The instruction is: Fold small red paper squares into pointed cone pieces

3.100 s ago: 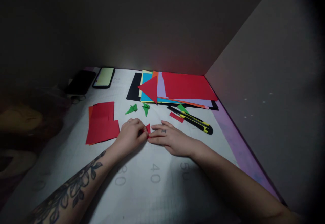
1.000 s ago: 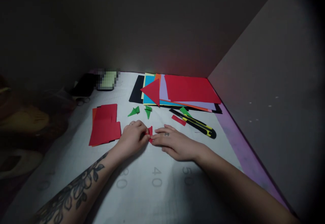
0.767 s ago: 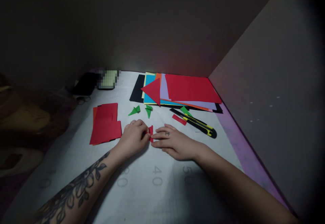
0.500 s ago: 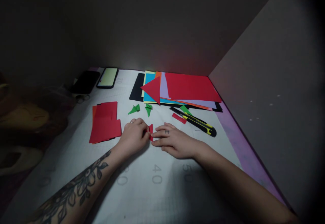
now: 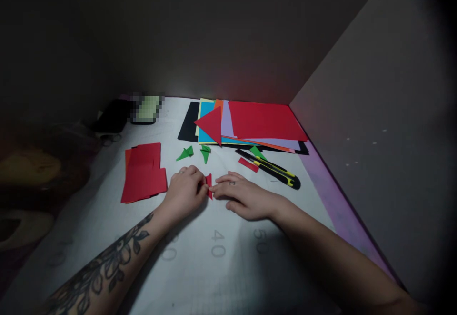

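Observation:
A small piece of folded red paper [image 5: 209, 186] lies on the white mat between my hands, partly hidden by the fingers. My left hand [image 5: 187, 188] is closed on its left side, thumb and fingertips pinching it. From the right, my right hand [image 5: 246, 193] reaches in with fingers stretched out, the fingertips at the paper's right edge. Two folded green paper pieces [image 5: 185, 153] lie just beyond my left hand. Past my right hand rests a black and yellow utility knife [image 5: 274, 169], beside a red paper strip [image 5: 248, 165] and a green paper scrap [image 5: 257, 153].
Coloured sheets [image 5: 267, 119] are stacked at the back by the wall, with a red paper triangle [image 5: 212, 125] on top. Cut red papers [image 5: 144, 174] lie at left. A phone [image 5: 147, 110] and a dark flat object [image 5: 113, 116] sit at the back left.
The whole view has shifted slightly, so things sit a little further left. My right fingers have drawn closer together at the red paper's edge. My left hand keeps its pinch.

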`<state>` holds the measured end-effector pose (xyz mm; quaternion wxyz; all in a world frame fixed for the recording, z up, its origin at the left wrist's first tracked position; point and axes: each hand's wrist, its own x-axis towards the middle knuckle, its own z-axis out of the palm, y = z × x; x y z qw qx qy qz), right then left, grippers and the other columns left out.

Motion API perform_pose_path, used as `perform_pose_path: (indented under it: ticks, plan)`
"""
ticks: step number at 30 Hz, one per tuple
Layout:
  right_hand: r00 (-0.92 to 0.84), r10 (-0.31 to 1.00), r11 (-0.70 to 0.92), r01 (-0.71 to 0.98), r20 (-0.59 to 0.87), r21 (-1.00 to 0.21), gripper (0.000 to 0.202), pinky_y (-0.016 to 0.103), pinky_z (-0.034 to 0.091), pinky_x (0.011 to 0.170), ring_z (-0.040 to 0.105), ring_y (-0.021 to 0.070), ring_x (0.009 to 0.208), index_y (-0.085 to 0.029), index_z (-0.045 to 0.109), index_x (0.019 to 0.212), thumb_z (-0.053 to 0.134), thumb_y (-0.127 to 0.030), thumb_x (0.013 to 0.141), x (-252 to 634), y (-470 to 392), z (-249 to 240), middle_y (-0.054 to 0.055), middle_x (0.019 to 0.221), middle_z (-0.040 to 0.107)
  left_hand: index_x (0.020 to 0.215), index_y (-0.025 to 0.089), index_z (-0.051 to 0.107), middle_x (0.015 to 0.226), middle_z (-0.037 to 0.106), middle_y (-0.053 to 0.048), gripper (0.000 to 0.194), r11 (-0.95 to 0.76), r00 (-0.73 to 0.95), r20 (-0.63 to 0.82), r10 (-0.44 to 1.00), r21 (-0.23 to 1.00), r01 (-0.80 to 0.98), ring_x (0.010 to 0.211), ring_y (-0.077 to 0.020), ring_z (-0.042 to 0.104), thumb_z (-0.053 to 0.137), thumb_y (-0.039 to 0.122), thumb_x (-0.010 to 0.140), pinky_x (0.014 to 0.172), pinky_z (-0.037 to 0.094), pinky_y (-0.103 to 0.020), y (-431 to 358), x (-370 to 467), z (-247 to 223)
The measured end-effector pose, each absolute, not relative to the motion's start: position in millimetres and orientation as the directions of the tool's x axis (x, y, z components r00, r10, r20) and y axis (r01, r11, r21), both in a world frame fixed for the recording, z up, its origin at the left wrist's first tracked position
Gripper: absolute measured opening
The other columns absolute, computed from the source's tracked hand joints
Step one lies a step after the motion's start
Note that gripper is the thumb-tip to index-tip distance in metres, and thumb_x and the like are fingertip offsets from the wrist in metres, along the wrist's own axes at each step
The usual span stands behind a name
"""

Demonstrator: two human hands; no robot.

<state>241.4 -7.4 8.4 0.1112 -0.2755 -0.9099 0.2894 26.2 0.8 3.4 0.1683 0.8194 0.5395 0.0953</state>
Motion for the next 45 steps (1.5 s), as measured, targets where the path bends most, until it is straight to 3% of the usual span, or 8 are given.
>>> perform_pose_path:
  ticks: [13, 21, 26, 34, 45]
  plan:
    - [-0.862, 0.5, 0.783, 0.41, 0.081, -0.468, 0.038, 0.047, 0.025, 0.107, 0.04, 0.0248, 0.123, -0.025, 0.063, 0.12, 0.051, -0.015, 0.085, 240.8, -7.3, 5.1, 0.003, 0.131, 0.058, 0.078, 0.02, 0.06, 0.088, 0.058, -0.005, 0.014, -0.364, 0.414, -0.027, 0.91, 0.428, 0.828, 0.083, -0.0223, 0.051, 0.048, 0.025, 0.083, 0.075, 0.038, -0.036, 1.4, 24.5, 4.1]
    - [-0.843, 0.531, 0.734, 0.41, 0.082, -0.541, 0.038, 0.045, 0.026, 0.108, 0.04, 0.0236, 0.124, -0.025, 0.066, 0.115, 0.052, -0.011, 0.082, 239.9, -7.3, 7.3, 0.003, 0.131, 0.057, 0.078, 0.019, 0.06, 0.089, 0.058, -0.006, 0.016, -0.357, 0.408, -0.034, 0.912, 0.42, 0.834, 0.085, -0.0233, 0.051, 0.047, 0.025, 0.084, 0.074, 0.037, -0.037, 1.9, 25.4, 4.6]
    - [-0.818, 0.571, 0.662, 0.406, 0.072, -0.63, 0.046, 0.045, 0.027, 0.108, 0.041, 0.0221, 0.126, -0.023, 0.059, 0.121, 0.05, -0.006, 0.079, 242.1, -6.1, 6.4, 0.003, 0.125, 0.062, 0.079, 0.02, 0.061, 0.09, 0.058, -0.006, 0.016, -0.354, 0.403, -0.036, 0.914, 0.41, 0.84, 0.087, -0.0239, 0.052, 0.047, 0.026, 0.084, 0.075, 0.038, -0.037, 1.9, 25.0, 3.8]
    - [-0.841, 0.54, 0.727, 0.451, 0.027, -0.518, 0.045, 0.051, 0.02, 0.11, 0.038, 0.0252, 0.127, -0.028, 0.06, 0.124, 0.051, -0.013, 0.083, 239.4, -9.5, 6.0, 0.002, 0.134, 0.056, 0.078, 0.02, 0.06, 0.089, 0.059, -0.006, 0.015, -0.363, 0.404, -0.022, 0.914, 0.396, 0.843, 0.085, -0.0232, 0.052, 0.047, 0.025, 0.084, 0.074, 0.038, -0.036, 0.9, 25.4, 4.6]
    - [-0.83, 0.557, 0.714, 0.463, 0.025, -0.526, 0.042, 0.051, 0.021, 0.109, 0.037, 0.0253, 0.128, -0.027, 0.062, 0.121, 0.052, -0.013, 0.083, 239.4, -10.9, 7.8, 0.002, 0.134, 0.055, 0.076, 0.019, 0.06, 0.089, 0.059, -0.007, 0.015, -0.33, 0.367, -0.03, 0.93, 0.377, 0.866, 0.086, -0.0241, 0.053, 0.047, 0.025, 0.083, 0.073, 0.039, -0.036, 1.7, 29.3, 4.0]
